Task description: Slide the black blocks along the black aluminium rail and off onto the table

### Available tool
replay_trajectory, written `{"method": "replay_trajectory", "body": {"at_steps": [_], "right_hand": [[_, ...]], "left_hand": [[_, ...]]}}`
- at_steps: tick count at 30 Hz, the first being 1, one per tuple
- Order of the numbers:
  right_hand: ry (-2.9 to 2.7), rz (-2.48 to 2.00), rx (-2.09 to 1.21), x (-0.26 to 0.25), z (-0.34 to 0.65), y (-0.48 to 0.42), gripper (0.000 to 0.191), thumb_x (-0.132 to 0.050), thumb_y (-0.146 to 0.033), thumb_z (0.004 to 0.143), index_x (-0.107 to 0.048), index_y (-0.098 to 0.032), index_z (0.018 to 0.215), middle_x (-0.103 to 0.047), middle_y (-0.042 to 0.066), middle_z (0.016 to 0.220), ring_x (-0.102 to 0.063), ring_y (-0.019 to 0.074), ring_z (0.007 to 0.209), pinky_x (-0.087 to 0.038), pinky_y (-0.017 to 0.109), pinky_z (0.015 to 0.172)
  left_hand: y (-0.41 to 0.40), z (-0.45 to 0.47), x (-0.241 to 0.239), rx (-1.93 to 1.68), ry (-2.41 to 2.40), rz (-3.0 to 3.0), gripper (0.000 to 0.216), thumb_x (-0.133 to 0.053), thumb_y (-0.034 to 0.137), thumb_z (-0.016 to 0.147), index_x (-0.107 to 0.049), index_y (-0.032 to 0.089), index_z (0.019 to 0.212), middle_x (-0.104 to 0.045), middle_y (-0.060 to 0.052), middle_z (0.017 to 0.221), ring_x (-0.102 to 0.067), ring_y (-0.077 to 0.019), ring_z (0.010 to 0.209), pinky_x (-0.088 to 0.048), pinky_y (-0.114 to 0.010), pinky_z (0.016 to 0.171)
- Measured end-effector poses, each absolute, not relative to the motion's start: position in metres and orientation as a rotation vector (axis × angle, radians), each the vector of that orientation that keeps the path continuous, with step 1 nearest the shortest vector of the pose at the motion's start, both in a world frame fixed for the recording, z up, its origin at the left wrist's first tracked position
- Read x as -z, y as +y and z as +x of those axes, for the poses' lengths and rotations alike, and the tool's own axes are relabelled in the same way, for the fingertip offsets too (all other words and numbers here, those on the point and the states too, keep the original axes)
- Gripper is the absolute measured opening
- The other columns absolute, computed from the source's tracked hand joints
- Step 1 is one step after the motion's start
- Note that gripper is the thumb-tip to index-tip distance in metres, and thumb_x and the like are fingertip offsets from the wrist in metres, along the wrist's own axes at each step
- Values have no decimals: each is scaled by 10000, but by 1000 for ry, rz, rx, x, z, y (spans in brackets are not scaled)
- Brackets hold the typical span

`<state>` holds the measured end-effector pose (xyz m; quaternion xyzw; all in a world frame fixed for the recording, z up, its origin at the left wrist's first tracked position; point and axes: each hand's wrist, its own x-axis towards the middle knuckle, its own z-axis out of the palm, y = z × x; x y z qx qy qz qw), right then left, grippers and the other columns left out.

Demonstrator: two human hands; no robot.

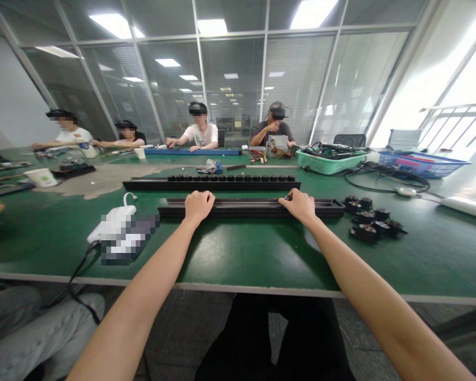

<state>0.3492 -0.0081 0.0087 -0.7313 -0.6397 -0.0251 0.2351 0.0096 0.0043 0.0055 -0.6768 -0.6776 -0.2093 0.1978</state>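
A long black channel-shaped rail (248,210) lies crosswise on the green table in front of me. My left hand (198,206) is closed over it left of its middle, the fingertips hidden behind the far wall. Toward its right end my right hand (300,205) is closed on the rail too. Something small and dark shows by the right thumb, too small to name. Behind lies a second black rail (150,184), carrying a row of small black parts (232,179). Several loose black parts with coppery insides (365,232) sit beside the near rail's right end.
On the green table (238,259), a white adapter (110,222) with a cable lies at left. A green basket (329,161) and a blue basket (424,166) stand at back right. A grey cloth (209,166) lies behind the rails. Several people sit across the table.
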Motion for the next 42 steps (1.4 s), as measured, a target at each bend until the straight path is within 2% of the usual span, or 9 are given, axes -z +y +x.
{"method": "replay_trajectory", "body": {"at_steps": [12, 18, 24, 28, 34, 42], "right_hand": [[-1827, -2103, 301, -15, 356, -12, 409, -467, -479, 900, -639, -128, 1021, -733, 186, 982, -662, 324, 991, -346, 421, 904], [-1821, -2132, 307, -16, 358, -12, 428, -464, -468, 906, -642, -107, 1052, -728, 199, 989, -656, 329, 1007, -349, 431, 912], [-1763, -2195, 243, -17, 359, -12, 462, -491, -447, 910, -606, -60, 1135, -706, 255, 1059, -650, 363, 1061, -405, 433, 893], [-1718, -2248, 187, -18, 354, -13, 458, -490, -379, 913, -564, -29, 1199, -691, 281, 1102, -652, 377, 1084, -448, 419, 859], [-1873, -2280, 177, -20, 357, -8, 412, -467, -281, 918, -556, -26, 1228, -675, 294, 1159, -630, 374, 1155, -454, 423, 891], [-2137, -2266, 6, -28, 379, 10, 460, -428, -346, 983, -501, -20, 1299, -661, 295, 1211, -653, 338, 1142, -458, 381, 873]], "left_hand": [[4, 10, -6, 568, -1909, -1889, 502, -301, 400, 995, -759, 195, 984, -719, -147, 951, -659, -281, 929, -436, -354, 791], [4, 10, -6, 575, -1919, -1899, 508, -299, 406, 993, -761, 194, 989, -720, -156, 971, -658, -291, 939, -441, -362, 799], [3, 11, -7, 555, -1908, -1891, 509, -293, 393, 996, -759, 188, 977, -723, -155, 957, -660, -288, 945, -441, -360, 801], [3, 11, -6, 554, -1902, -1893, 505, -296, 389, 996, -758, 184, 990, -724, -157, 964, -660, -288, 952, -442, -360, 804], [2, 10, -7, 565, -1901, -1904, 493, -307, 391, 992, -758, 193, 975, -732, -147, 954, -662, -289, 944, -441, -360, 791], [1, 11, -7, 587, -1916, -1915, 490, -312, 392, 989, -760, 196, 978, -732, -148, 962, -656, -290, 964, -441, -366, 813]]}}
